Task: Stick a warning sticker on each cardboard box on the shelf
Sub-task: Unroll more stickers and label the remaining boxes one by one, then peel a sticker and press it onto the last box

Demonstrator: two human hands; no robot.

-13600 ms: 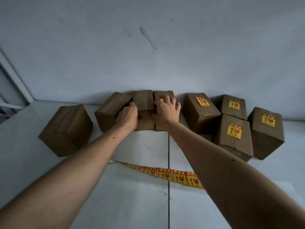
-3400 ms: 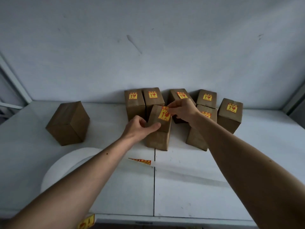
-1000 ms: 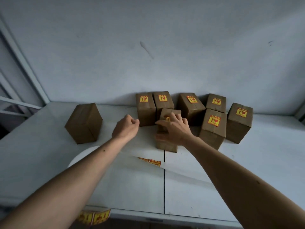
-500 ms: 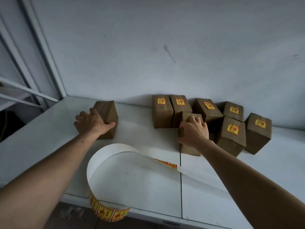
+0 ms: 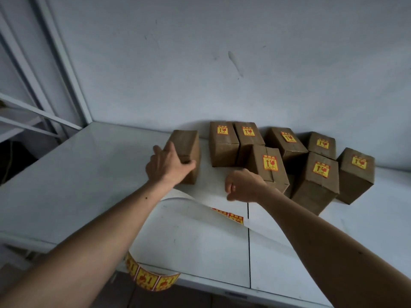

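Several brown cardboard boxes stand on the white shelf (image 5: 66, 174) against the back wall. One plain box (image 5: 188, 147) without a sticker sits left of the group, and my left hand (image 5: 168, 166) grips its near left corner. Beside it a box (image 5: 270, 165) carries a yellow-and-red warning sticker (image 5: 270, 162). My right hand (image 5: 243, 185) hovers just in front of that box, fingers loosely curled, holding nothing. A long sticker strip (image 5: 226, 215) curls across the shelf front, and its end (image 5: 151, 278) hangs over the edge.
The other stickered boxes (image 5: 320, 176) cluster at the back right, touching one another. A seam (image 5: 248, 245) runs front to back in the shelf. Metal frame bars (image 5: 64, 70) rise at the left, and the grey wall stands close behind the boxes.
My left hand has dragged the plain box rightward, close to the group. My right hand has come off the front stickered box and drawn back toward me.
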